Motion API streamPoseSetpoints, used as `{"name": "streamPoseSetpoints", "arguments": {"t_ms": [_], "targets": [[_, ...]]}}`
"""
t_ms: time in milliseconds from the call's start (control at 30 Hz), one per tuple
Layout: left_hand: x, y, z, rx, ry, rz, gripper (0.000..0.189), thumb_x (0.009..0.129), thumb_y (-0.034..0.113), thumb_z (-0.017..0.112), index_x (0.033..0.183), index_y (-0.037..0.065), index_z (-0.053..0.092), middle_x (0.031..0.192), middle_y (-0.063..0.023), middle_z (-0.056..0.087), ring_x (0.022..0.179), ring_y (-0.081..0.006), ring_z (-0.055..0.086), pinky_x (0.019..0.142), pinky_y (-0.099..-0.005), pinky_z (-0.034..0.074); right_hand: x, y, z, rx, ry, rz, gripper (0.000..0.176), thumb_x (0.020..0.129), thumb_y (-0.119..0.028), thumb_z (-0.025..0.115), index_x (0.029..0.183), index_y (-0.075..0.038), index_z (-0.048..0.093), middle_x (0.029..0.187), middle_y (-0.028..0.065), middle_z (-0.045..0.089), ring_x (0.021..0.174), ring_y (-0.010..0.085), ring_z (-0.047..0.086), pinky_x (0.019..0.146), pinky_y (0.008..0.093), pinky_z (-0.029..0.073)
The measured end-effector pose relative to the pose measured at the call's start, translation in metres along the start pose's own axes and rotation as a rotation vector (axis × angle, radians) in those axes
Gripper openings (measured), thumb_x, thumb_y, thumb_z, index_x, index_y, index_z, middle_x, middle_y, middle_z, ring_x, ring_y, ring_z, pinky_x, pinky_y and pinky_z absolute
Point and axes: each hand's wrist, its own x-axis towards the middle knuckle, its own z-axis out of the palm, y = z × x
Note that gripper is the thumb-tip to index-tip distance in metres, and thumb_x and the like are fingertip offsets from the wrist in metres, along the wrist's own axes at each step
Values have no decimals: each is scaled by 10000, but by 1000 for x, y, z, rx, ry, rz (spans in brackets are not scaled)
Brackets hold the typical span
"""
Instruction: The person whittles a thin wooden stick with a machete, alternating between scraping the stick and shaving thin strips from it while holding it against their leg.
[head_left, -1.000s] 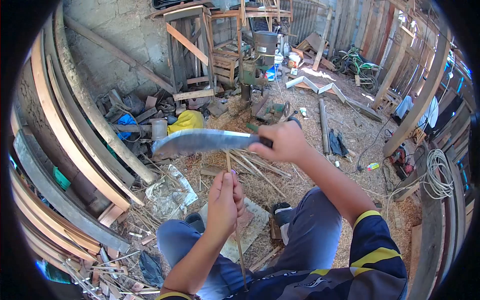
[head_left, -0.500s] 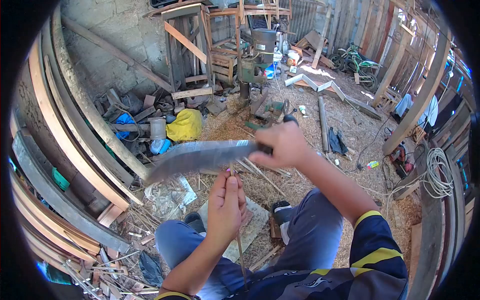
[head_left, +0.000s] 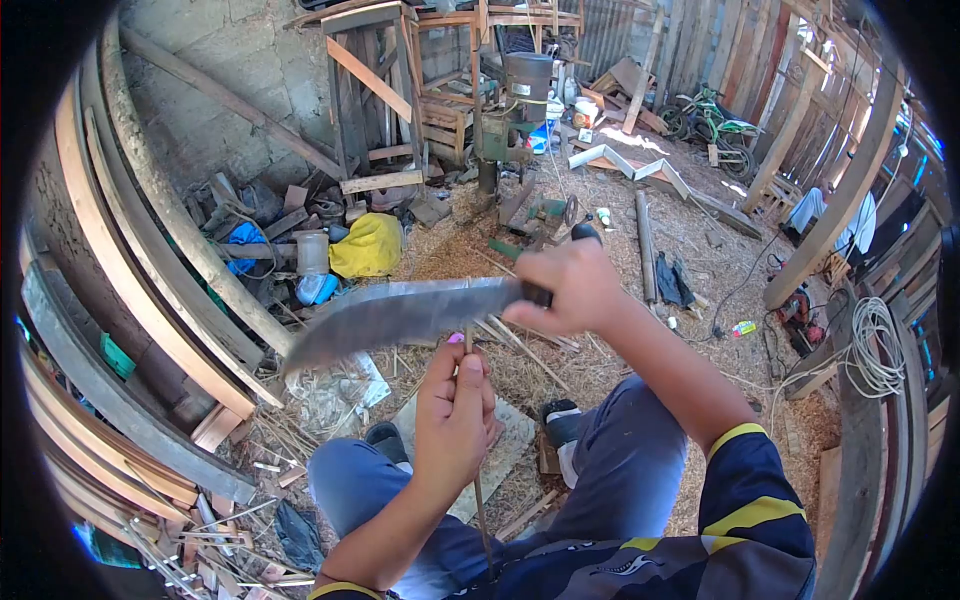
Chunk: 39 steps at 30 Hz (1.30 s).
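My right hand (head_left: pixel 570 285) is wrapped round the dark handle of a machete (head_left: pixel 410 315). Its broad blade reaches left across the view, slightly blurred, with the tip low at the far left. Below the blade, my left hand (head_left: pixel 452 410) pinches a thin wooden stick (head_left: pixel 480 505) upright between thumb and fingers. The stick's top end shows just above the fingertips, close under the blade's lower edge, and its lower part runs down toward my lap. Something small and pink shows at the tip of my left index finger.
A pale flat slab (head_left: pixel 510 450) lies on the ground between my feet, amid shavings and thin sticks. Long boards (head_left: pixel 130 270) lean along the left. A yellow cloth (head_left: pixel 368 246) lies ahead, before a green machine (head_left: pixel 500 140). Coiled rope (head_left: pixel 878 350) hangs at the right.
The machete and my right hand have shifted slightly; the blade tip is a little farther left and lower. My left hand still grips the stick in nearly the same place.
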Motion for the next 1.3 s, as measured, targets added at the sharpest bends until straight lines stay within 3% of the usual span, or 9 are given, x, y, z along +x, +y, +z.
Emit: {"name": "streamPoseSetpoints", "arguments": {"t_ms": [100,233,467,567,667,933,1033,1133,1300], "targets": [[0,1,-1,-12,-34,-5,168,1129,259,477,1076,106,524,599,55,389,435,-34,272,384,-231,229,-8,26,2,-5,47,222,480,870,-603,709,799,-130,664,628,97,630,591,335,675,533,437,516],[1,1,-5,-30,-33,-34,149,1123,250,498,1088,107,520,627,53,410,457,-30,313,399,-230,269,-9,9,-1,66,28,-12,496,854,-600,731,764,-124,624,590,85,601,563,320,661,513,438,497],[-5,1,0,-15,-37,-56,160,1118,259,515,1093,101,525,633,51,440,462,-28,354,403,-226,280,0,-12,-8,18,-27,-170,535,855,-633,719,740,-122,608,551,84,563,533,321,636,492,433,472],[-6,2,-2,-4,-59,-2,162,1115,266,523,1097,105,529,627,50,435,463,-28,356,407,-224,277,-8,23,10,63,79,191,536,877,-629,695,756,-110,640,571,101,589,554,338,646,511,437,490],[-8,0,2,6,-50,14,152,1120,244,503,1108,94,521,605,51,394,428,-42,279,391,-242,216,-20,36,4,73,51,230,540,895,-629,672,769,-104,663,593,112,613,579,355,659,530,439,504],[-7,0,1,-2,-13,-64,165,1119,262,512,1115,98,528,622,57,406,462,-29,324,407,-232,258,-3,-21,-8,16,-85,-140,490,874,-613,714,779,-140,630,589,80,592,546,322,644,486,443,450],[-8,1,-2,-18,-59,-31,173,1121,270,509,1110,99,532,635,65,412,482,-27,349,420,-228,285,-3,-2,0,98,21,-88,497,881,-601,710,779,-121,637,591,105,603,560,344,650,506,459,470],[-15,2,3,10,-117,-2,188,1128,278,487,1088,100,533,634,70,410,487,-28,355,427,-222,292,-9,27,2,83,40,357,496,899,-571,699,783,-92,642,598,134,612,578,371,654,534,470,490],[-3,1,-6,-5,-92,-78,249,1133,330,458,1063,100,520,670,55,369,496,-41,297,443,-228,248,-11,8,-5,151,13,191,462,916,-534,687,811,-84,685,604,149,609,584,390,652,547,463,499]]}}
